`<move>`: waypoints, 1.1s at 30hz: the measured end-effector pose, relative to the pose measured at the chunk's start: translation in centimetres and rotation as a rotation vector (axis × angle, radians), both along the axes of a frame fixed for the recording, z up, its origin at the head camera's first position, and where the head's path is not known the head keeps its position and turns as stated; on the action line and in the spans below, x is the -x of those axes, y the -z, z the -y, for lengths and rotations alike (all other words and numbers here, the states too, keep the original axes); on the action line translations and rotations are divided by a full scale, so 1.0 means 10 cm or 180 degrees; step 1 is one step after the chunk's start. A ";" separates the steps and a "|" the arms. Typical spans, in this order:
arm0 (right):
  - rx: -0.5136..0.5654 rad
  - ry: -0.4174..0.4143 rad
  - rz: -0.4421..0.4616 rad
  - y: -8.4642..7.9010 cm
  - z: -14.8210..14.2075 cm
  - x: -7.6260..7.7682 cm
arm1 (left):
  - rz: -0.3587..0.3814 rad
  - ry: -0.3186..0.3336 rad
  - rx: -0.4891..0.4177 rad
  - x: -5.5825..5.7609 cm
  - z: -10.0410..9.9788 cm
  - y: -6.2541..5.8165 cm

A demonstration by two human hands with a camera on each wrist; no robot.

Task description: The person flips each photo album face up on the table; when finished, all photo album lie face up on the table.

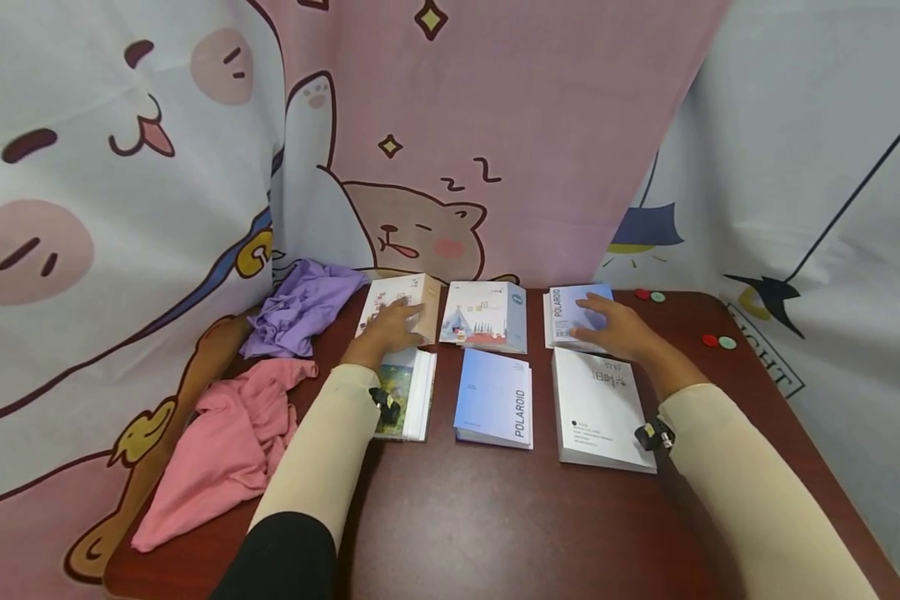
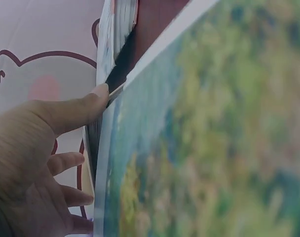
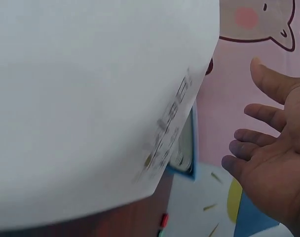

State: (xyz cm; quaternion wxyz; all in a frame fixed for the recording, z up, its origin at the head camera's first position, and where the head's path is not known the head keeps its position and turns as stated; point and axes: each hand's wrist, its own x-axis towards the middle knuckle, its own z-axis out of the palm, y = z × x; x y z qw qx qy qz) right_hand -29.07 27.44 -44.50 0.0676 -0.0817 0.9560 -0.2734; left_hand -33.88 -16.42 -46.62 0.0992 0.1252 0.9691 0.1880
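White book (image 3: 91, 113) dominates only the right wrist view; hands (image 1: 390, 330) (image 1: 617, 328) spread, gripping nothing

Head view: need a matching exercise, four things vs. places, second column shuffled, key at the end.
Things:
1. left hand
2. right hand
3. pink cloth
4. purple cloth

Places:
A. table's far left corner
B. at the back-right book
C. table's left side, nearer the camera
D. at the back-left book

Pairs: 1-D, 2-B, 3-C, 4-A
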 end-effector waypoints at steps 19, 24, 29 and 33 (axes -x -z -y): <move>0.0413 -0.0383 0.0069 -0.11 0.98 0.25 | 0.0195 -0.0138 0.0049 0.11 -0.02 0.02; 0.0474 -0.0528 0.0105 -0.11 1.25 0.28 | 0.0110 -0.0083 -0.0008 0.10 -0.01 0.04; 0.0602 -0.0732 0.0187 -0.06 1.52 0.32 | 0.0094 -0.0116 -0.0108 0.09 0.01 0.05; 0.0740 -0.0806 0.0282 -0.01 1.73 0.32 | 0.0048 -0.0089 -0.0174 0.09 0.02 0.06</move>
